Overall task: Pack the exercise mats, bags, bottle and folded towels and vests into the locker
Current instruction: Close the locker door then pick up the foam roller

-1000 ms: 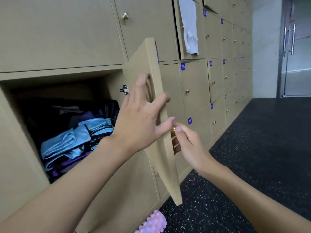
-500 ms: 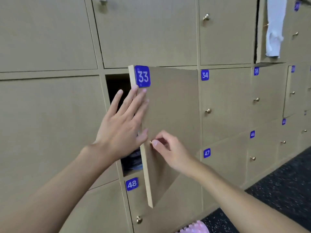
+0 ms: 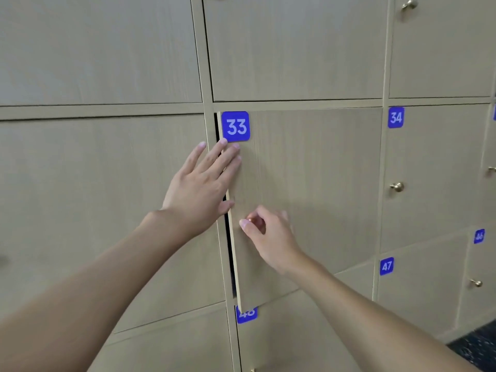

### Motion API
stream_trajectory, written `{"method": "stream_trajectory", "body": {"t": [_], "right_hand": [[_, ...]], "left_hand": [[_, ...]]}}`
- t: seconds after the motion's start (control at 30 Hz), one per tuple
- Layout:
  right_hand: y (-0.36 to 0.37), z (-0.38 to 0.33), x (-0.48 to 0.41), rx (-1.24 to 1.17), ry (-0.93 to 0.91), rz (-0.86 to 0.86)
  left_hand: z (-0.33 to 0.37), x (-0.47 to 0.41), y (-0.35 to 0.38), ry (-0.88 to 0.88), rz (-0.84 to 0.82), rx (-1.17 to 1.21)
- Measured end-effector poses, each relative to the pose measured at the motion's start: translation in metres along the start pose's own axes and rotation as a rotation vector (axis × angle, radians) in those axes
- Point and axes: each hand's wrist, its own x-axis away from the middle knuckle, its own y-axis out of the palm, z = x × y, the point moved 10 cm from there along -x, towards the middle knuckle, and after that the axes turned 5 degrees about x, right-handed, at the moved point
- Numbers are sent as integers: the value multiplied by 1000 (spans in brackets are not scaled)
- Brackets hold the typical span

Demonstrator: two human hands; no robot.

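Locker door (image 3: 316, 183) numbered 33 stands barely ajar, left hand (image 3: 198, 189) flat on its edge, right hand (image 3: 271, 234) pinching its knob (image 3: 251, 220).

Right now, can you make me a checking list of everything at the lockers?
Surface: wall of tan wooden lockers; no table seen.
Job's things: locker door 33 almost shut, with a thin dark gap along its left edge; mats, bags, bottle, towels and vests not in view.
Clutter: nothing seen.
Hands: left hand lies flat with straight fingers across the door's left edge; right hand pinches the door's brass knob.
Cables: nothing seen.
Surroundings: closed locker 34 and locker 47 to the right; dark speckled floor at the bottom right corner.
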Motion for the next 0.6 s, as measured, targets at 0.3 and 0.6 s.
{"method": "stream_trajectory", "body": {"t": [0.3,0.6], "right_hand": [[16,4,-20,20,13,17],[26,6,-34,15,50,-9]], "left_hand": [[-7,-8,25,-62,-6,74],[-9,-10,46,-72,-127,39]]}}
